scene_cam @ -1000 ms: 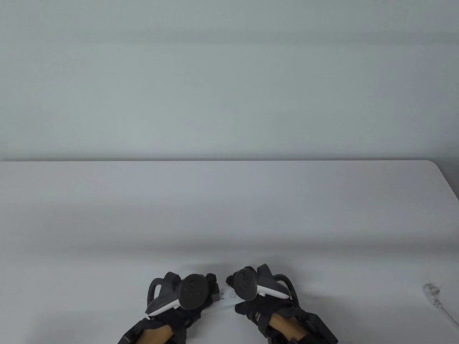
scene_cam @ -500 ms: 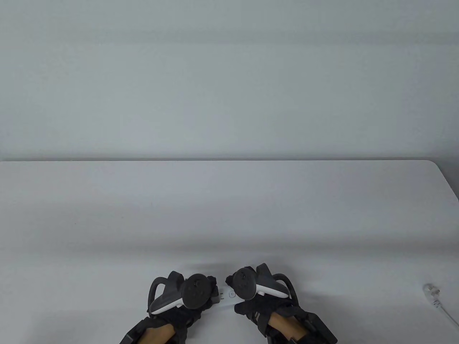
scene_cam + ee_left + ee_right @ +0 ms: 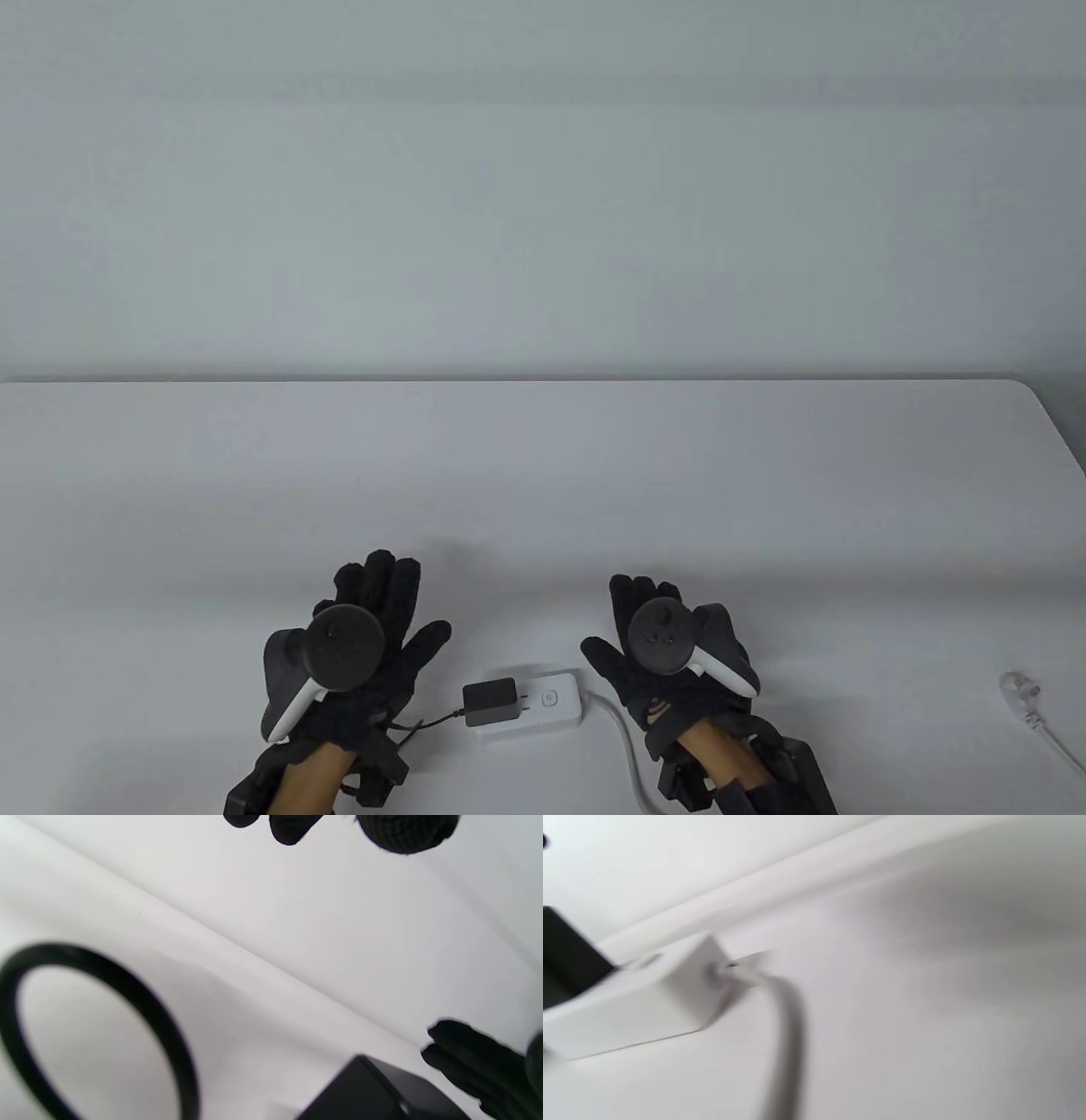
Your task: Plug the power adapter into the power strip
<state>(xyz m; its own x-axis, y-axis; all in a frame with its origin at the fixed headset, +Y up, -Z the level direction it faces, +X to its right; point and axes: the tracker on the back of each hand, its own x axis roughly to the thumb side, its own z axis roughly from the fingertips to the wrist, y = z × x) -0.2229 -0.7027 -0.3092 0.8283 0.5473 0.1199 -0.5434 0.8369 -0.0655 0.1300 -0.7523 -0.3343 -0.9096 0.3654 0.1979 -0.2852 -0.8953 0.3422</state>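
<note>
A white power strip [image 3: 543, 709] lies near the table's front edge. A black power adapter [image 3: 490, 704] sits on its left end, plugged in, with a thin black cable trailing left. My left hand [image 3: 373, 628] lies flat and spread to the left of the strip, holding nothing. My right hand [image 3: 653, 645] lies flat and spread to the right of it, holding nothing. The left wrist view shows a corner of the adapter [image 3: 382, 1090] and my left fingertips [image 3: 403, 832]. The right wrist view shows the strip's right end [image 3: 653, 1001] with its white cable [image 3: 780, 1018].
The strip's white cable [image 3: 628, 747] runs off toward the front edge between my hands. Its white plug [image 3: 1022, 692] lies at the far right of the table. A black ring [image 3: 97, 1018] of the glove rig shows in the left wrist view.
Both hands let go of the adapter and strip and moved apart, left hand to the left, right hand to the right, fingers spread flat. The adapter now stands uncovered in the strip.
</note>
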